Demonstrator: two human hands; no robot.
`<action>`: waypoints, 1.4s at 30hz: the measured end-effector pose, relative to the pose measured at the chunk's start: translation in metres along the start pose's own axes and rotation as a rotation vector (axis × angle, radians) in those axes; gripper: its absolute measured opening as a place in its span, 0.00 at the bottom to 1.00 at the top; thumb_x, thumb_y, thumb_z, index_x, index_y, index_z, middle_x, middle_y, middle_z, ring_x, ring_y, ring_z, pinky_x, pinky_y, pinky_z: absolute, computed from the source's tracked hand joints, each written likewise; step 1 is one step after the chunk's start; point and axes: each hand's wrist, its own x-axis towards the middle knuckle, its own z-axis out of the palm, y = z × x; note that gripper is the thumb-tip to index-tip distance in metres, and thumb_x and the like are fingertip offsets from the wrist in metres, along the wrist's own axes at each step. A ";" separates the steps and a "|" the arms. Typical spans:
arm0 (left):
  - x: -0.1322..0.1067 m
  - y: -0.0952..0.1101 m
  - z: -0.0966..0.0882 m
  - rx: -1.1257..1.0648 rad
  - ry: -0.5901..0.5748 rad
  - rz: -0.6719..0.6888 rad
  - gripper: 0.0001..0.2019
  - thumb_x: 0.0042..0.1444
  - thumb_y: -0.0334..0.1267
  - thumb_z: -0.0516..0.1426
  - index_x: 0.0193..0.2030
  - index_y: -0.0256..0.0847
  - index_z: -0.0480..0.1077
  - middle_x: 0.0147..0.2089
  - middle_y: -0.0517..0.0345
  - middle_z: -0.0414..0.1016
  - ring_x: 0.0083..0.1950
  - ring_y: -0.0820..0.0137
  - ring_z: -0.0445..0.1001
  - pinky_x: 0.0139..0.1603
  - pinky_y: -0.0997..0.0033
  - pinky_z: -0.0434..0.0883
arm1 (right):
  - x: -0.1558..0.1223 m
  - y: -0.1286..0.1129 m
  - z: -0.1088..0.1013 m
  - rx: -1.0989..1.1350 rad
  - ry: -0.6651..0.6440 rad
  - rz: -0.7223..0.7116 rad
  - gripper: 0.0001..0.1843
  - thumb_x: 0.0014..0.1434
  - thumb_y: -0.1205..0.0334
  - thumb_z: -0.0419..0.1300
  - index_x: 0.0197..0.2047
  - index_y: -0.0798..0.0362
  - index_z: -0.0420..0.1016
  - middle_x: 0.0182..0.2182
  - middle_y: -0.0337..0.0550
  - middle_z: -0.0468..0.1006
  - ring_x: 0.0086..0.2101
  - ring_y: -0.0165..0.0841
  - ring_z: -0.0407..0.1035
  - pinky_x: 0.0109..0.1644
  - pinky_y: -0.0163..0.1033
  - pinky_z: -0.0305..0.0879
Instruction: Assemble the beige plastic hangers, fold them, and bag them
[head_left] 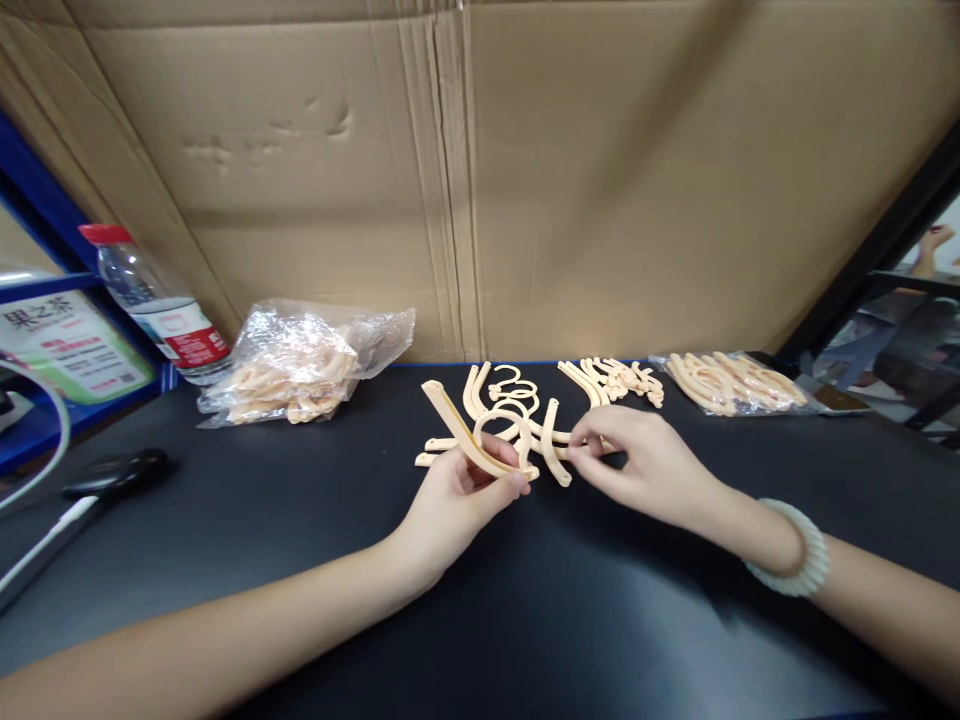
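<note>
My left hand point(469, 485) is closed around a long curved beige plastic hanger arm point(457, 425), its far end tilted up to the left. A round hanger hook point(504, 420) stands up at the same grip and appears to meet the arm near my thumb. My right hand point(637, 460) is pinched at the edge of a shorter-looking curved hanger arm point(553, 445), held just right of the left hand's pieces. Behind both hands lie more loose hooks point(507, 378) and curved arms point(474, 392) on the black table. My left palm hides part of them.
A clear bag of beige parts point(292, 370) stands at the back left, beside a red-capped bottle point(176, 320). Small beige pieces point(622, 380) and another bag point(735, 383) lie at the back right. A black device with a white cable point(116, 475) rests at left. Cardboard point(600, 180) walls the back.
</note>
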 end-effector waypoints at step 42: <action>-0.002 0.001 -0.001 0.150 -0.124 0.078 0.05 0.49 0.36 0.65 0.30 0.39 0.75 0.32 0.57 0.77 0.36 0.66 0.76 0.41 0.67 0.72 | -0.003 -0.010 0.016 0.991 -0.358 0.216 0.14 0.59 0.52 0.62 0.37 0.55 0.73 0.33 0.41 0.75 0.31 0.29 0.71 0.37 0.36 0.70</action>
